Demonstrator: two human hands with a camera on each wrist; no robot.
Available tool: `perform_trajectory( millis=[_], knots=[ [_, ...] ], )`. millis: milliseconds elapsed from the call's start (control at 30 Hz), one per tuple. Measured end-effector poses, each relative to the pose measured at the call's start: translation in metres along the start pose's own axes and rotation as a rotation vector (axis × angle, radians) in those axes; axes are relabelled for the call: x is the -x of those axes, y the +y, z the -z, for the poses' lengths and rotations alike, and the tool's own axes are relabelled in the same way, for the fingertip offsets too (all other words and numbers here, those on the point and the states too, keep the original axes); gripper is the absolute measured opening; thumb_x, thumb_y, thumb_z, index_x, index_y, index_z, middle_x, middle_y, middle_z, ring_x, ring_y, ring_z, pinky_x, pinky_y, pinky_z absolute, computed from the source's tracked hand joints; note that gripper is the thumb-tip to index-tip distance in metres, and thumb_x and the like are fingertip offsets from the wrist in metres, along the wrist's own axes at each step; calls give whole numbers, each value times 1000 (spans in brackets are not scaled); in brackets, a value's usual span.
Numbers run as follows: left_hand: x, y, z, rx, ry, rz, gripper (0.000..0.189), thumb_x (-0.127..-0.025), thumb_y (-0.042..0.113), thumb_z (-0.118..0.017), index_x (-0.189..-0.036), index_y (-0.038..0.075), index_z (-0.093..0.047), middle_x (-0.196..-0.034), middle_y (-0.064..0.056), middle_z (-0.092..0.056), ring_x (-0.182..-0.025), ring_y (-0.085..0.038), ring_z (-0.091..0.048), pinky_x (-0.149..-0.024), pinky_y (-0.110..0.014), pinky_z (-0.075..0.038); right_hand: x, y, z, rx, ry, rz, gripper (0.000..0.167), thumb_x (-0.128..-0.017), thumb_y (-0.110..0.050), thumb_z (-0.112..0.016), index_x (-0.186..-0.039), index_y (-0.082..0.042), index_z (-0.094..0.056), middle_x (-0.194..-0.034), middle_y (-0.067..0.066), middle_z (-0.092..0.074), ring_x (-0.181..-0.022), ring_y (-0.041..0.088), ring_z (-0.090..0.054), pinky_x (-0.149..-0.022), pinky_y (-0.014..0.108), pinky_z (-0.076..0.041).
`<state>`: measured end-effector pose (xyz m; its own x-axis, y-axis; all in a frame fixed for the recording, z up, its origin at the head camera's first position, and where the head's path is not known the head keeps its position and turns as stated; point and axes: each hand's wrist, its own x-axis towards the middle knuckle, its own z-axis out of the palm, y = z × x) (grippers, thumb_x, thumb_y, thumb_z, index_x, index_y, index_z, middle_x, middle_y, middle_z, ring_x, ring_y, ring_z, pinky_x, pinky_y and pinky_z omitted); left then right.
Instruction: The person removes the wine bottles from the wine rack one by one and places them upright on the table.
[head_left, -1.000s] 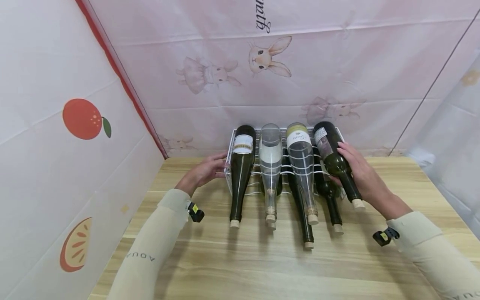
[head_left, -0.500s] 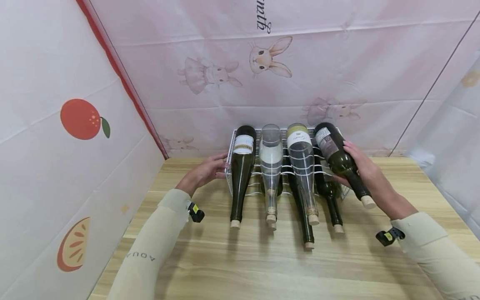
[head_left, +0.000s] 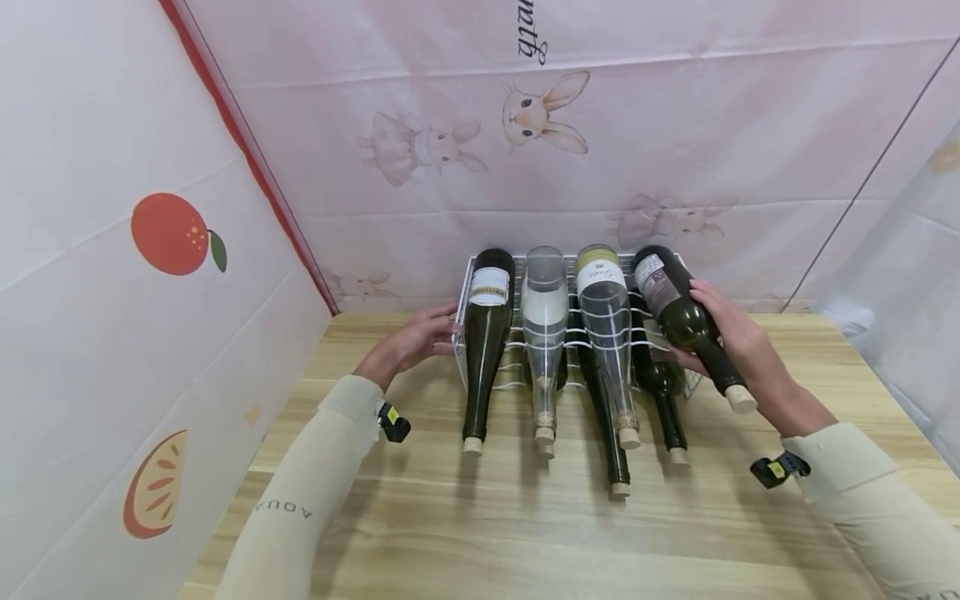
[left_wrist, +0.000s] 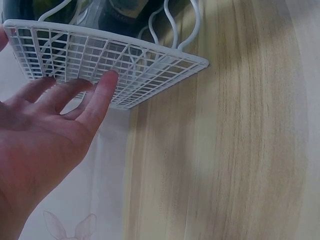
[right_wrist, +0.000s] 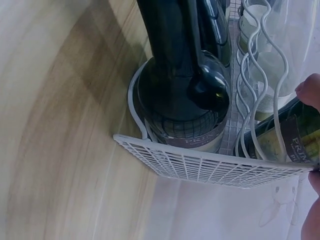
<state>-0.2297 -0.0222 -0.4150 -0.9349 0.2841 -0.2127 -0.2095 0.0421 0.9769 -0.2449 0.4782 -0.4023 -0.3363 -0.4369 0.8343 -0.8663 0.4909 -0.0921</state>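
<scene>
A white wire wine rack (head_left: 461, 354) holds corked wine bottles in two tiers, necks pointing toward me. My left hand (head_left: 407, 343) touches the rack's left mesh side, its fingers (left_wrist: 102, 95) nearly straight against it. At the right end of the upper tier, my right hand (head_left: 741, 346) holds a dark green wine bottle (head_left: 675, 310), whose neck slants right. Its fingertips lie along the bottle's right side. In the right wrist view, that hand is mostly cut off at the edge, beside the dark bottle (right_wrist: 302, 131) and the mesh corner.
On the upper tier also lie a dark bottle (head_left: 487, 333) and two clear bottles (head_left: 545, 308). Beneath are several bottles, including a dark bottle (head_left: 662, 392) at right. The rack stands on a wooden table (head_left: 465, 533), near the pink printed back wall (head_left: 420, 233).
My right hand has shifted slightly right, and the held bottle's neck has swung right with it. My left hand stays on the rack's side.
</scene>
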Motion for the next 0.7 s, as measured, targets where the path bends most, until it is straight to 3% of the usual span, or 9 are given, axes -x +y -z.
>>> perform_trajectory(
  millis=[100, 167, 333, 433, 600, 700],
  knots=[
    [0, 0, 0, 9, 1, 1, 73, -100, 7, -50, -166, 6, -18, -105, 5, -71, -97, -10, -71, -94, -33, -61, -2, -1, 1, 5, 17, -3, 90, -96, -66, -58, -137, 14, -55, -142, 30, -61, -131, 45, -59, -125, 20, -31],
    [0, 0, 0, 18, 4, 6, 72, -101, 7, -50, -166, 6, -19, -105, 5, -72, -97, -10, -71, -94, -34, -61, -3, -3, 1, 6, 18, -5, 92, -95, -67, -59, -136, 15, -56, -141, 30, -61, -132, 43, -59, -125, 20, -31],
    [0, 0, -1, 30, 2, 11, 71, -102, 7, -49, -166, 6, -19, -107, 4, -71, -99, -11, -71, -98, -38, -60, -5, -6, 5, -18, 22, -16, 92, -95, -66, -59, -137, 15, -55, -141, 32, -60, -145, 16, -50, -124, 17, -31],
    [1, 0, -3, 40, 10, 13, 71, -101, 8, -50, -166, 7, -20, -111, 2, -69, -102, -12, -71, -100, -41, -59, -8, -8, 6, -19, 43, -13, 89, -95, -64, -60, -136, 15, -55, -138, 33, -61, -144, 10, -48, -122, 15, -32],
    [3, 1, -5, 46, 25, 14, 71, -101, 8, -51, -165, 6, -22, -116, -1, -67, -106, -13, -69, -106, -48, -56, -15, -13, 9, -7, 91, -2, 86, -94, -61, -61, -133, 16, -58, -131, 34, -64, -135, 20, -59, -119, 12, -34],
    [5, 1, -5, 43, 33, 13, 69, -101, 9, -51, -165, 5, -23, -118, -2, -68, -106, -14, -69, -108, -51, -53, -21, -19, 11, 4, 120, 3, 85, -94, -61, -60, -130, 16, -59, -126, 35, -66, -121, 31, -66, -116, 10, -35]
  ],
)
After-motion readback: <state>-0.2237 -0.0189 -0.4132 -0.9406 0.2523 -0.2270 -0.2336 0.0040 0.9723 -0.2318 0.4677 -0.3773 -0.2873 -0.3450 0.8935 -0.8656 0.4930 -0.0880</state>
